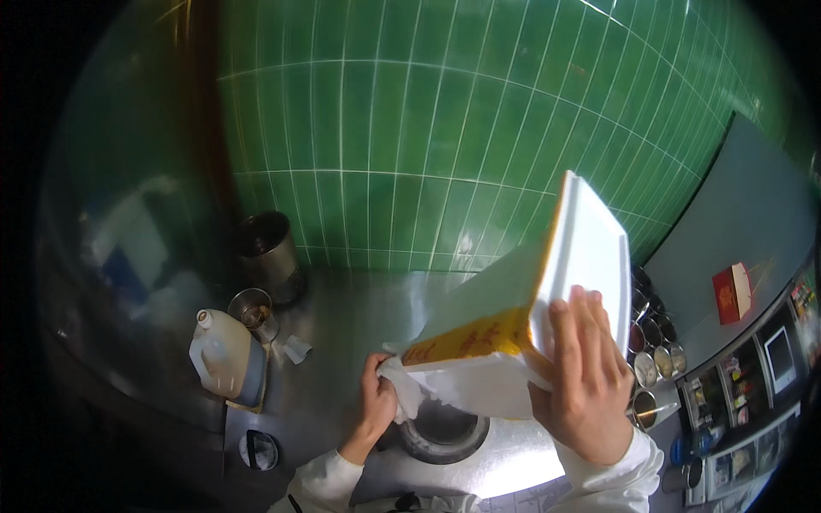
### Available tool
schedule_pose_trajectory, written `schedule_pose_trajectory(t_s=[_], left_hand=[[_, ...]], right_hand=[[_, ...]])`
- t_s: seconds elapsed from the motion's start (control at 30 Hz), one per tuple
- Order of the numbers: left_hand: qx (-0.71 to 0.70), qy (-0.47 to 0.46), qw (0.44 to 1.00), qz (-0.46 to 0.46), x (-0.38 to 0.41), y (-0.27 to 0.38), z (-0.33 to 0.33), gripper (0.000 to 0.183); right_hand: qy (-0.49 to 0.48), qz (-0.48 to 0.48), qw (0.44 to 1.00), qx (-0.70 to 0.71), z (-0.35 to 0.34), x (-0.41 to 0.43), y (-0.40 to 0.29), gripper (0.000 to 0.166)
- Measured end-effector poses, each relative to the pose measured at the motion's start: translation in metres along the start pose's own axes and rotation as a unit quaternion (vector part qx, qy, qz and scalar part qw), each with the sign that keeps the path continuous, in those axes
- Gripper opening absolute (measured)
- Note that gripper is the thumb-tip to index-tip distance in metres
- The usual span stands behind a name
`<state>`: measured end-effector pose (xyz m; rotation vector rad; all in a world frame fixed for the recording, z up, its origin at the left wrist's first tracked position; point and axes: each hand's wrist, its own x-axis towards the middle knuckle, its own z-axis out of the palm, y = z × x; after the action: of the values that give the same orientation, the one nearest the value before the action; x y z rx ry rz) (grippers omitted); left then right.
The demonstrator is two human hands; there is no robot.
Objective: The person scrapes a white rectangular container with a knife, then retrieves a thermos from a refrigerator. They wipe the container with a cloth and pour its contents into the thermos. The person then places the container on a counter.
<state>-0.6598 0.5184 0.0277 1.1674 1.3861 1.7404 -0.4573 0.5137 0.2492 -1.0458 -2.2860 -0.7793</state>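
A white foam box (pixel 487 359) is tilted up before me, its seams bound with yellow tape (pixel 478 335) that bears red writing. My right hand (pixel 587 378) lies over its ridged white end face (pixel 593 243), fingers stretched upward and thumb by the lower edge. At the box's lower left corner, my left hand (pixel 380 397) grips a crumpled white cloth (pixel 403 388); the cloth touches that corner. Partly hidden below the box is a dark round ring (pixel 446 442), perhaps a wok burner, set in the steel worktop (pixel 346 308).
A plastic jug (pixel 228 353) of dark liquid, a strainer (pixel 253 311) and a tall metal pot (pixel 269 256) stand at left. Seasoning tins (pixel 648 369) line the right side, beyond the box. Green tiles (pixel 397 128) cover the wall behind. A red box (pixel 731 295) sits farther right.
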Motion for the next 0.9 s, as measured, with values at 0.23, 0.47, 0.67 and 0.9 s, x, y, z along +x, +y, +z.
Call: schedule_pose_trajectory(t_s=[0.23, 0.47, 0.67, 0.9], left_hand=[[-0.013, -0.002, 1.000, -0.015, 0.001, 0.006, 0.005, 0.035], [-0.004, 0.014, 1.000, 0.017, -0.002, 0.006, 0.006, 0.036], [0.006, 0.013, 1.000, 0.021, 0.001, 0.001, -0.001, 0.033], [-0.002, 0.023, 1.000, 0.004, -0.008, -0.015, -0.001, 0.029]], right_hand=[[0.006, 0.005, 1.000, -0.030, 0.001, -0.006, -0.003, 0.056], [-0.001, -0.004, 1.000, -0.024, 0.002, -0.006, -0.006, 0.077], [0.023, -0.030, 0.998, -0.050, -0.006, -0.006, -0.011, 0.039], [0.027, -0.035, 0.998, -0.048, -0.001, -0.004, -0.010, 0.039]])
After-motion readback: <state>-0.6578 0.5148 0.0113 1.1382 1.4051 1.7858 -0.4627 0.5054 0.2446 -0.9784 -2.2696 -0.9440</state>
